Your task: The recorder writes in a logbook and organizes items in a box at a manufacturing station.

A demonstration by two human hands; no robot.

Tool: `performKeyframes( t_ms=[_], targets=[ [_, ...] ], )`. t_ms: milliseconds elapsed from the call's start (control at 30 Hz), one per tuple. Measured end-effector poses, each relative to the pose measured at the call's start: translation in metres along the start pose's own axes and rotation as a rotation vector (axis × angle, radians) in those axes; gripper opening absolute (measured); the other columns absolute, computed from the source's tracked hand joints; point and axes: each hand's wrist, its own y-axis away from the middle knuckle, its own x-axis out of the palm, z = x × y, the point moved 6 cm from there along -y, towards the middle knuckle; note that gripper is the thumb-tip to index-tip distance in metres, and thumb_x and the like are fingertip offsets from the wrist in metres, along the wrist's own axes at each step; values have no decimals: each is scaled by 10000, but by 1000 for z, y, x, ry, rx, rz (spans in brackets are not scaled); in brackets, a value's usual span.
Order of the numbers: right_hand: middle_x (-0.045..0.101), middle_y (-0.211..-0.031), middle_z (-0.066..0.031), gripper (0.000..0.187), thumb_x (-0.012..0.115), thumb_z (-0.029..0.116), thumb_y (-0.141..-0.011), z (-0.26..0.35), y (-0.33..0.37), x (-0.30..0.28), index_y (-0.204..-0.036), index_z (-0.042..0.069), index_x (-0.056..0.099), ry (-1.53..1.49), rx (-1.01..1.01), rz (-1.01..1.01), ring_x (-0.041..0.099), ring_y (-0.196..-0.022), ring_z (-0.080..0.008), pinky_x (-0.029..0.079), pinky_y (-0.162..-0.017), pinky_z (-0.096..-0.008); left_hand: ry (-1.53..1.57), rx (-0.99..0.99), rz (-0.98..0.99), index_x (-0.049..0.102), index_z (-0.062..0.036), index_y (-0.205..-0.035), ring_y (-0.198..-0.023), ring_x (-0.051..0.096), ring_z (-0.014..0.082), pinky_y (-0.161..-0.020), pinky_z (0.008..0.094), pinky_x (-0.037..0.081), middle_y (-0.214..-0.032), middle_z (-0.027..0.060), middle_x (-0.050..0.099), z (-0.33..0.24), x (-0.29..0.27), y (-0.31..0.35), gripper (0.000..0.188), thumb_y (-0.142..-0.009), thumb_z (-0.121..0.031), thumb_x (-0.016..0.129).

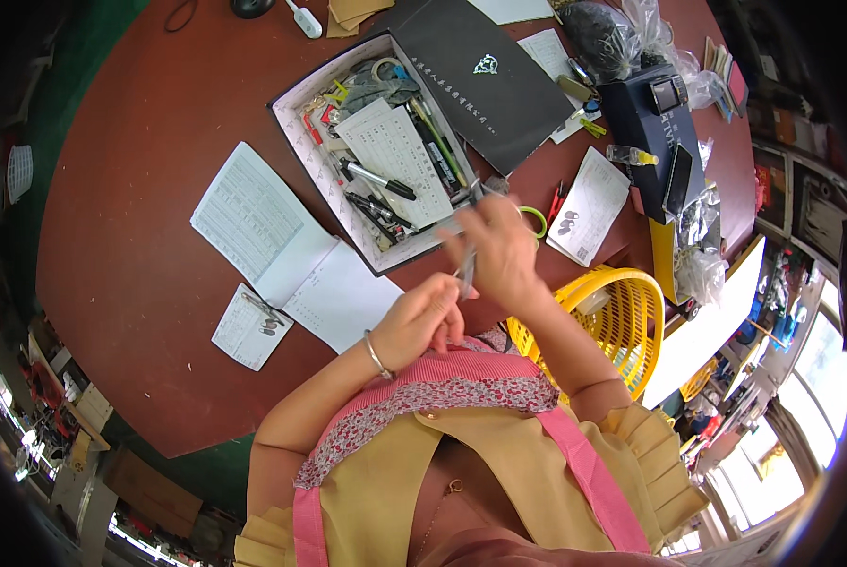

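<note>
My left hand (424,324), with a silver bangle (378,356) at its wrist, is closed in a pinch in front of my apron. A thin, shiny grey strip (467,271) rises from its fingertips toward my right hand (501,253). That hand is blurred, with its fingers bent; a dark, narrow piece shows above them, too smeared to name. Just behind the hands stands an open box (354,229) of pens, papers and small tools. A black marker (378,180) lies across the papers in it. Right beside my right hand is a green ring-shaped handle (536,221), partly hidden.
An open notebook (263,222) and a paper slip with small dark pieces (252,327) lie left. A black folder (480,80) is behind the box. At right are another slip (590,203), a yellow basket (622,283) and a dark box (652,123) with plastic bags.
</note>
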Motion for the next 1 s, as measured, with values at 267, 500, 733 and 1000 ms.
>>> performKeyframes(
  t_ms=[267,500,733,1000],
  targets=[
    [636,-993,-111,430,744,350,-906,-240,-27,23,-1127,-12,672,-511,1030,-160,622,-795,-220,468,-657,-360,-879,520,-991,457,-47,-1403,-1284,510,245,-978,393,489,-1423,151,474,-6,-92,18,506,-948,-98,671],
    [655,-903,-55,607,896,473,-736,-254,-22,52,-1025,-8,665,-871,1234,-165,568,-556,-90,312,-471,-206,64,294,-858,265,-12,-1531,-1242,555,295,-998,413,496,-1433,165,481,54,-174,-15,644,-987,-79,603],
    [593,-736,20,401,897,316,-760,-213,-47,22,-938,49,656,-1032,1084,-100,587,-521,-86,306,-427,-198,-519,358,-915,255,-25,-1572,-1223,626,355,-1024,395,484,-1359,277,599,49,-175,-16,613,-1030,-155,510],
    [419,-533,55,170,747,110,-878,-114,-24,-102,-809,75,595,-1038,614,-663,347,-386,-52,208,-407,-229,-640,383,-1012,328,4,-1539,-1298,549,350,-1073,403,440,-1439,262,512,23,-155,-7,626,-1004,-171,602]
  ],
)
